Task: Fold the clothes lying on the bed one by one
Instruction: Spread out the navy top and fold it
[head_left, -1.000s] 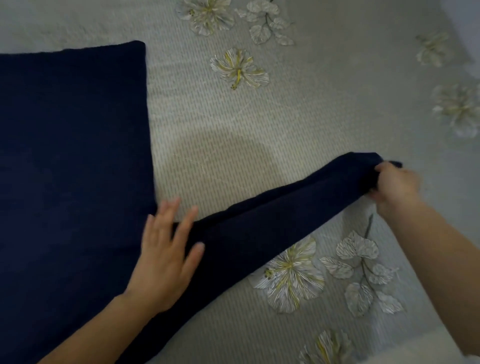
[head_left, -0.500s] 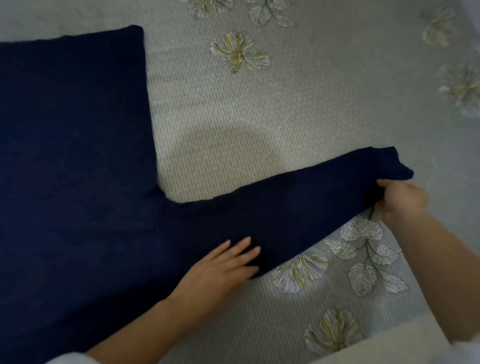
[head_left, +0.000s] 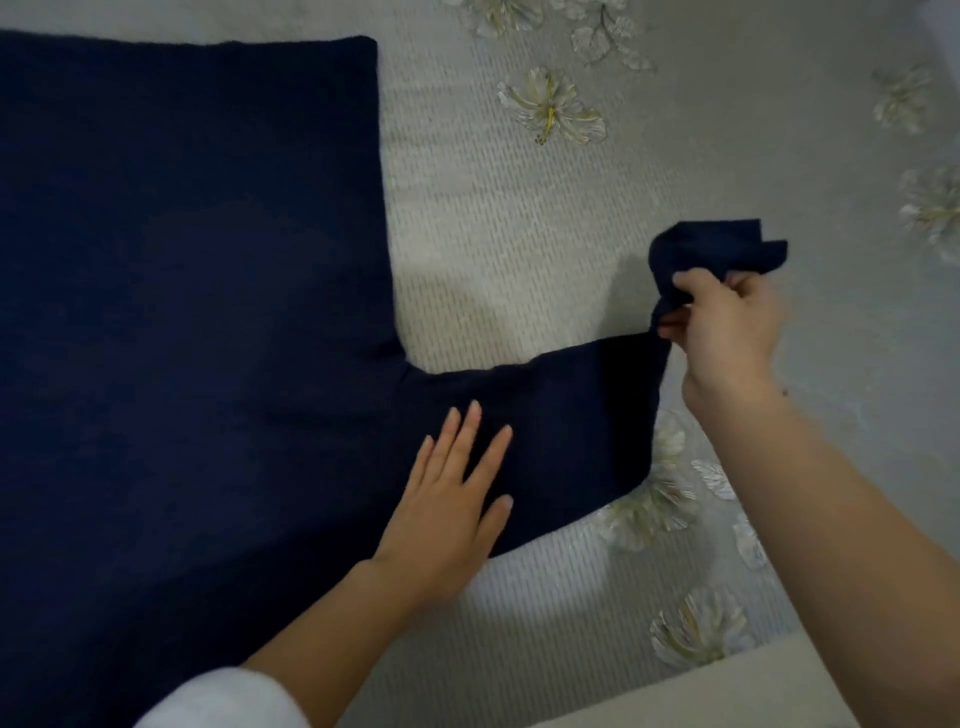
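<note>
A dark blue sweater (head_left: 182, 312) lies flat on the bed (head_left: 519, 234). Its body fills the left part of the view, and its one visible sleeve (head_left: 561, 431) runs out to the right from the body.

The left hand (head_left: 447, 499) rests flat on that sleeve just beside the armpit. Its fingers (head_left: 470, 431) are straight, slightly spread and point away from the person, holding nothing. Half a second ago this hand lay at the sleeve's near edge with its fingers aimed right along it; now it sits further up on the cloth and is turned.

The right hand (head_left: 727, 322) is at the far end of the sleeve, its fingers (head_left: 691, 291) curled round a bunch of cloth just below the cuff (head_left: 722, 244). Earlier the sleeve stretched out full length with the cuff lying on the bed. Now the end is raised off the bed and bent upward, so the cuff sticks out above the hand and only the part nearer the body lies flat. The sweater's body has not shifted.

Embroidered flowers (head_left: 550, 111) show on the bed beyond and to the right of the sleeve, some just beside its near edge. A white shirt (head_left: 223, 701) shows on the left arm, nearer the person than the sweater.
</note>
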